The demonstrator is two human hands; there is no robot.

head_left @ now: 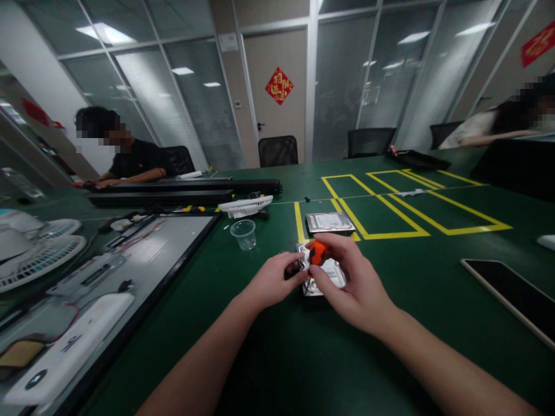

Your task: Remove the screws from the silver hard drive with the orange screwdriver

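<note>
An open-looking silver hard drive [333,269] lies on the green table below my hands, partly covered by them. My right hand [353,283] is closed around the orange and black handle of a screwdriver [318,252], held over the drive with its shaft pointing down. At the drive's left side, my left hand [277,277] has its thumb and index finger bent together close to the screwdriver's shaft. What lies between those fingertips is too small to make out. Just beyond stands a second hard drive [330,223], lying flat with its label up.
A clear plastic cup [244,234] and a white fan part [245,205] are left of the drives. A large grey panel [143,271] holds a white device [71,346]. A phone [515,292] lies right. Yellow tape [394,236] marks the table. Two people sit across.
</note>
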